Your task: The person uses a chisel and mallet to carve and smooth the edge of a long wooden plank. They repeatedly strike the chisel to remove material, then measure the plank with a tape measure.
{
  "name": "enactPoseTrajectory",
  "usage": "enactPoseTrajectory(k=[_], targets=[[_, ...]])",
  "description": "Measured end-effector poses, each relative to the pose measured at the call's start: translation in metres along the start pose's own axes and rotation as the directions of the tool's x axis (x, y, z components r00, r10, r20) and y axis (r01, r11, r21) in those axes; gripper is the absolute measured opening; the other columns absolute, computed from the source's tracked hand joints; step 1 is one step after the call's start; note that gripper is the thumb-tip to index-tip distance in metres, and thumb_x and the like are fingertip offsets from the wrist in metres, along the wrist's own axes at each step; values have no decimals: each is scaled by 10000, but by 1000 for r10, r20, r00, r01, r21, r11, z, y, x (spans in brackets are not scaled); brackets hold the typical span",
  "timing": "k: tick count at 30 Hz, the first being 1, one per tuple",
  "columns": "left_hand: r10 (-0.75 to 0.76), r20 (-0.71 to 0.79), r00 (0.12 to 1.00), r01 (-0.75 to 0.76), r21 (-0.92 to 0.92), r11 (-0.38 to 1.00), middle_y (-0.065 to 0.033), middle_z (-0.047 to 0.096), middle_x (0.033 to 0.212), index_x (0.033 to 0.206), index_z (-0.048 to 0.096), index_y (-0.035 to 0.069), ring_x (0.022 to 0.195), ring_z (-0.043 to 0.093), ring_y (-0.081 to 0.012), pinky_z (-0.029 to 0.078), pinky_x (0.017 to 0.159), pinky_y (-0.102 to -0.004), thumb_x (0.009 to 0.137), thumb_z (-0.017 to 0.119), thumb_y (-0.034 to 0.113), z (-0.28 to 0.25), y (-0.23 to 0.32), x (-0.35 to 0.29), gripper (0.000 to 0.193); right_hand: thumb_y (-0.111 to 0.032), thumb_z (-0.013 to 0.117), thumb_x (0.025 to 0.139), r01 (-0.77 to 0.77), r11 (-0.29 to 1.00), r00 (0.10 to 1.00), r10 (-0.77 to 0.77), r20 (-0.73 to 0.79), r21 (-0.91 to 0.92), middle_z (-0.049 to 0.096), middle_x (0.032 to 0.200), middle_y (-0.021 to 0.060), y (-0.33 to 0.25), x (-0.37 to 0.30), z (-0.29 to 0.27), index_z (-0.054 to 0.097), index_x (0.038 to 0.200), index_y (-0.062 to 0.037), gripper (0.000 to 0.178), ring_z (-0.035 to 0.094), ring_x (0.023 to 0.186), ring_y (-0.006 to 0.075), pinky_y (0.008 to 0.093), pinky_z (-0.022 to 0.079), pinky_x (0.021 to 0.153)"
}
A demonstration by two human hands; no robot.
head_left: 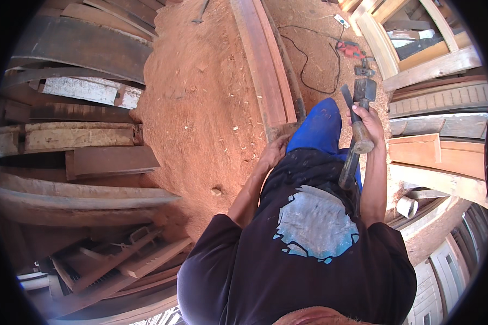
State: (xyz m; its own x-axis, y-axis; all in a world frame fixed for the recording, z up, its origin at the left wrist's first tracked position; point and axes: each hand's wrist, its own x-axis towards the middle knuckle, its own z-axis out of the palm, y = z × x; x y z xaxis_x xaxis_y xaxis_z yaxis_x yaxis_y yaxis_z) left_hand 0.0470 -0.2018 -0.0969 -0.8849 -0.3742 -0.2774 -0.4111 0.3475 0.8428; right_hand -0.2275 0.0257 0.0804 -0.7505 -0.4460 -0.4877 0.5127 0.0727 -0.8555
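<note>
A hammer [365,90] with a dark block-like metal head and a chisel [346,95] with a flat blade are together in my right hand [368,122]. Its fingers close around both tools, whose handles cross below the hand. The rounded wooden butt of the chisel handle points back toward me. Beside my blue-trousered leg, my left hand [276,149] rests at the near end of a long reddish-brown timber [263,70]. Its fingers look laid out against the wood or my leg, partly hidden, with no tool in them.
Ahead on the right, a red power tool [351,50] lies with its black cable [305,70] near a white socket strip [341,21]. Stacked boards [81,46] line the left; wooden frames [417,73] and a pale cylinder [406,207] stand right. Sawdust covers the ground [200,108].
</note>
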Motion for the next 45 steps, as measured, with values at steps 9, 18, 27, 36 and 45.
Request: enactPoseTrajectory(k=[9,18,27,36,45], targets=[[-136,-26,990,134,423,896,-290,630,1354,1532,499,120,1312,583,-451,465,1122,-534,957,680,338,-69,82,-10,641,-260,733,966,-27,988,996,39,77,-153,743,879,79,-21,-24,43,666,1052,-61,227,664,719,130,277,521,612],[807,-73,586,-776,233,585,-281,358,1616,1331,617,134,1435,363,-509,287,1165,-615,679,813,141,-58,248,-4,681,-310,641,1026,246,957,888,-159,432,-154,710,975,39,-12,-30,99,725,1090,-15,314,672,850,135,295,546,770],[299,-529,794,-578,-504,642,-18,702,897,1129,589,45,824,694,-113,593,735,-279,913,836,87,-139,243,35,330,-244,695,1003,524,770,846,-422,326,-364,710,892,39,-64,-56,132,672,1088,-1,258,645,798,92,289,519,701],[73,-567,821,-411,-498,764,30,647,895,1109,594,66,757,591,-64,511,670,-248,954,825,178,-131,146,93,299,-43,786,913,575,807,779,-489,391,-136,708,1101,-1,-12,-63,126,662,1237,-19,348,619,990,78,284,502,904],[130,-471,872,-406,-550,730,16,681,970,1087,621,47,874,627,-87,535,788,-274,914,845,148,-132,138,98,301,-95,810,912,511,844,803,-404,438,-160,681,1003,-3,-20,-72,114,671,1098,-57,235,621,945,85,283,508,860]])
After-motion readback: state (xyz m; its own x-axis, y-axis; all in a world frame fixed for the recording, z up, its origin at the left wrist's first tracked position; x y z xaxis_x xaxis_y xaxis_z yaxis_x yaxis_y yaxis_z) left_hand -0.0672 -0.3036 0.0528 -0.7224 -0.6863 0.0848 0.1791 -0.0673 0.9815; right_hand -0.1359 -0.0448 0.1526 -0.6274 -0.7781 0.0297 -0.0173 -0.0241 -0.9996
